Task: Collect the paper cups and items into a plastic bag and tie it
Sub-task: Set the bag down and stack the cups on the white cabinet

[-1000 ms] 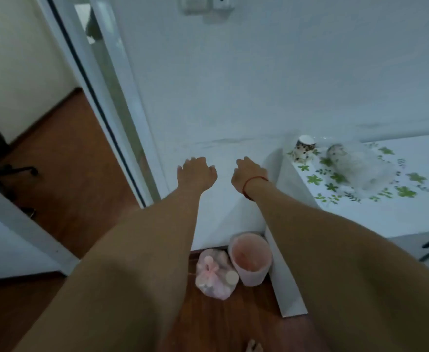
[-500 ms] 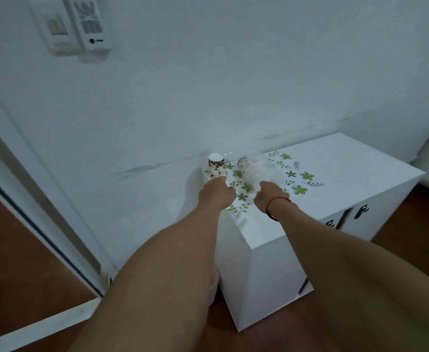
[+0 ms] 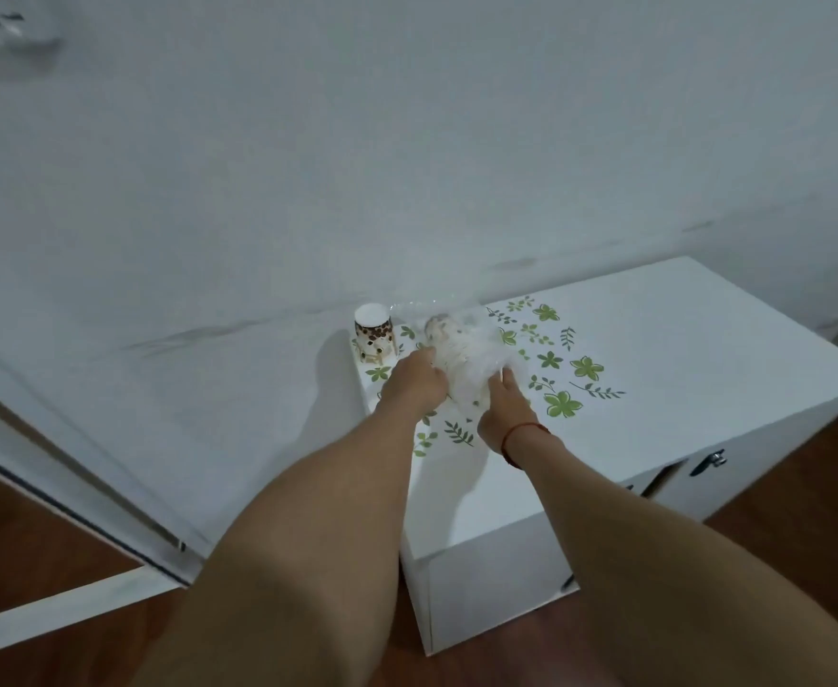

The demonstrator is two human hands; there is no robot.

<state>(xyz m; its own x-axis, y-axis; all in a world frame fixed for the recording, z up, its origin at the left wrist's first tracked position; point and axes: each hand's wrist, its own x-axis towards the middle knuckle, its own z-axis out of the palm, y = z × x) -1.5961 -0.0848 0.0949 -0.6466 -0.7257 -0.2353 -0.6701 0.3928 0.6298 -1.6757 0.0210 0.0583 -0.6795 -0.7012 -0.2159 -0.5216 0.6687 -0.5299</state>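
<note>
The bag (image 3: 461,361) is clear, crinkled plastic lying on its side on the leaf-printed cabinet (image 3: 664,339) near the wall. It is part-filled with pale cups (image 3: 449,347) lying lengthways, a speckled end towards the wall. The left hand (image 3: 417,381) grips its near-left side and the right hand (image 3: 503,409) touches its near-right side, though I can't make out how the right hand's fingers hold. One loose cup (image 3: 376,334) stands on end just left of the bag at the cabinet's back corner. It is white on top, brown-spotted round the wall, and apart from the plastic.
</note>
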